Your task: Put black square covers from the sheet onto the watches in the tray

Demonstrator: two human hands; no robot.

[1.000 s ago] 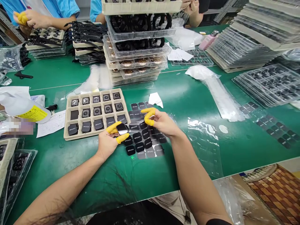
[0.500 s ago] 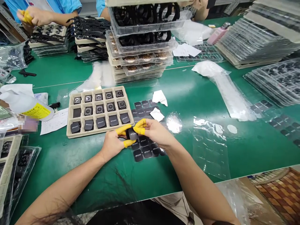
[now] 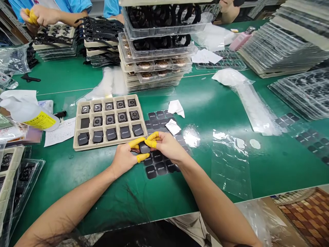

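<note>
While held in the air, watch [image 3: 144, 147]: sits between both hands, over the sticker sheet [image 3: 161, 168], just off the near right corner of the tray [image 3: 89, 147]; slightly tilted, white lettering toward the camera, back hidden.
Left hand [image 3: 124, 160]: narrow grip, holding the watch along its left side; wears yellow finger covers [image 3: 143, 157].
Right hand [image 3: 168, 146]: narrow grip, thumb and finger pinched at the upper right edge of the watch; fine contact too small to tell.
Handling: probably light and stiff, smooth and slippery on the face, easy to scratch or smudge.
Hold: best by opposite side edges, off the lettered face; press softly, keep level.
Tray edges: raised rim and dividers, near the left fingers; lift over rather than drag. Holds watches in three rows, front row lettered side up.
Paper scraps [image 3: 173, 127]: lie just beyond the right hand, easy to brush.
Tray stack [image 3: 156, 51]: rises behind the tray, limits reach straight ahead.
Clear film [image 3: 230, 171]: lies flat to the right, could catch a sleeve.
Room: most toward the near edge of the counter [image 3: 110, 202], between the forearms [image 3: 79, 190].
</note>
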